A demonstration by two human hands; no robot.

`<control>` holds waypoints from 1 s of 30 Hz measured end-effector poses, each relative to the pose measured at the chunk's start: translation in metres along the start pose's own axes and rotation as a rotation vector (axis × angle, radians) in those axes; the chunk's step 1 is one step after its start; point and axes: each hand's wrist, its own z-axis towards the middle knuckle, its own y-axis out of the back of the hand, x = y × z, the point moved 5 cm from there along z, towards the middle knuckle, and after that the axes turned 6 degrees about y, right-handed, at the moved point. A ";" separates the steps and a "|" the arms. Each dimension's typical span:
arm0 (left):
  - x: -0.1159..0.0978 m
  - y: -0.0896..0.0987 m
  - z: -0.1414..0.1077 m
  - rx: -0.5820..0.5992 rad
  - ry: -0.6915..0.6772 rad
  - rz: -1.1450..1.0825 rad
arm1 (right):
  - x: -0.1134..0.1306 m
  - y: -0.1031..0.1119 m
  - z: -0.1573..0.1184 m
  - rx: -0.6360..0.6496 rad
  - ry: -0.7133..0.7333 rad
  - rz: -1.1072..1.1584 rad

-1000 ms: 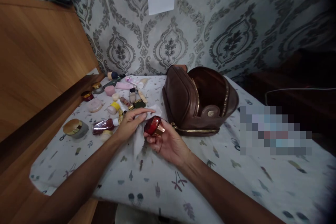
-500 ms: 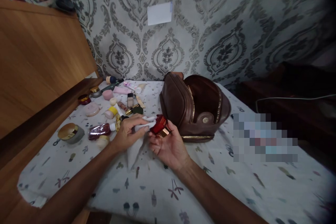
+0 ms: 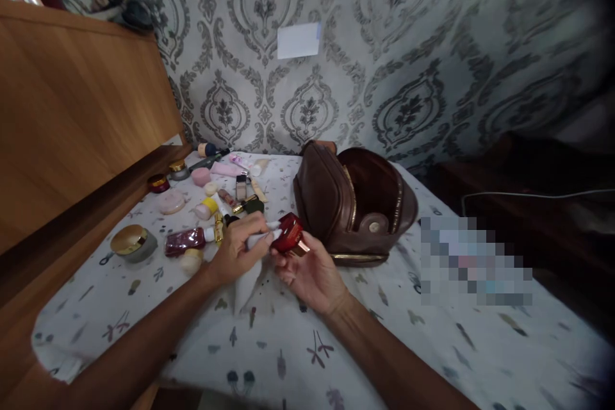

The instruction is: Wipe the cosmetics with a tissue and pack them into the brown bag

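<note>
Between thumb and fingers, my right hand (image 3: 314,275) grips a small dark red cosmetic bottle (image 3: 289,234) with a shiny copper-coloured end, tilted in front of the bag. My left hand (image 3: 240,246) is closed on a white cloth (image 3: 248,285), whose loose part hangs below the fingers. A fold of the cloth touches the bottle's left side. Just behind stands a brown leather cosmetic bag (image 3: 321,198), unzipped, its dark inside showing. Close to the left hand lie a clear bottle of dark red liquid (image 3: 185,241) and a small cream-lidded jar (image 3: 191,261).
Several cosmetics cover the table's left side, among them a gold-lidded jar (image 3: 132,242), a pink compact (image 3: 171,202) and a pink tube (image 3: 225,169). A wooden cabinet (image 3: 86,83) borders the left. A blurred-out patch (image 3: 473,266) lies at right. Patterned wallpaper (image 3: 413,77) rises behind.
The red bottle has turned in my right hand, showing more of its red side, and the cloth now touches its left side. The whole view has shifted slightly.
</note>
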 end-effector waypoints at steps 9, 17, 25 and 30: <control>0.005 0.009 -0.003 -0.086 0.059 0.121 | -0.006 -0.019 -0.006 0.160 0.278 -0.667; 0.036 0.030 0.002 -0.119 0.018 0.589 | -0.003 -0.026 -0.011 0.144 0.290 -0.516; 0.019 0.032 0.008 0.036 -0.028 0.401 | 0.021 -0.015 -0.018 -0.216 0.476 -1.181; -0.003 0.016 0.009 0.376 -0.099 0.554 | 0.021 -0.019 -0.021 -0.265 0.508 -1.381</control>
